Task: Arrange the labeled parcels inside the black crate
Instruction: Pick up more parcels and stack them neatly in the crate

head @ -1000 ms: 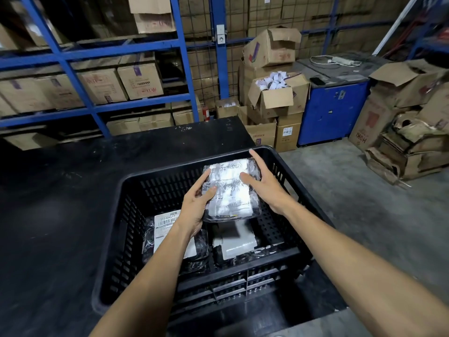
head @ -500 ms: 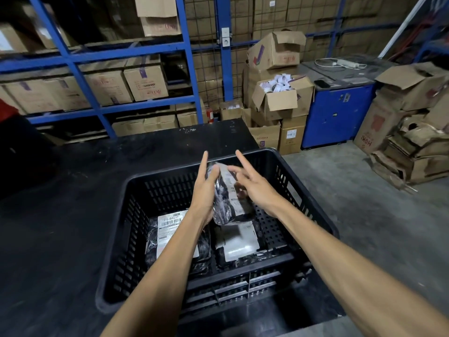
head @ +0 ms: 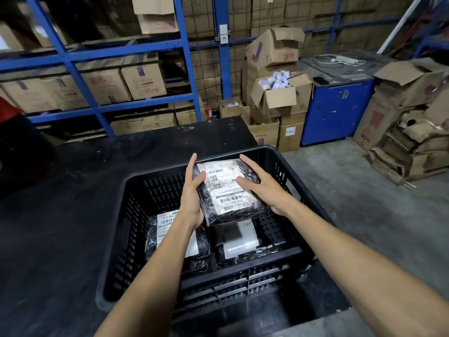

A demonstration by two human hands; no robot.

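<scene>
A black slotted crate (head: 116,251) stands on a black table. Over its far half I hold a black plastic-wrapped parcel (head: 227,193) with its white shipping label facing up. My left hand (head: 193,193) grips the parcel's left edge and my right hand (head: 264,188) presses on its right side. Two more labeled parcels lie flat on the crate floor: one at the near left (head: 170,229), partly hidden by my left forearm, and one at the near right (head: 239,242).
The black table (head: 60,215) extends left and behind the crate. Blue shelving (head: 97,57) with cardboard boxes stands behind it. Stacked open boxes (head: 279,93), a blue cabinet (head: 337,110) and crushed cartons (head: 413,142) sit on the concrete floor at right.
The parcel in my hands went from bubble-wrap side up, through an on-edge turn, to label side up. Both hands stayed on it above the crate.
</scene>
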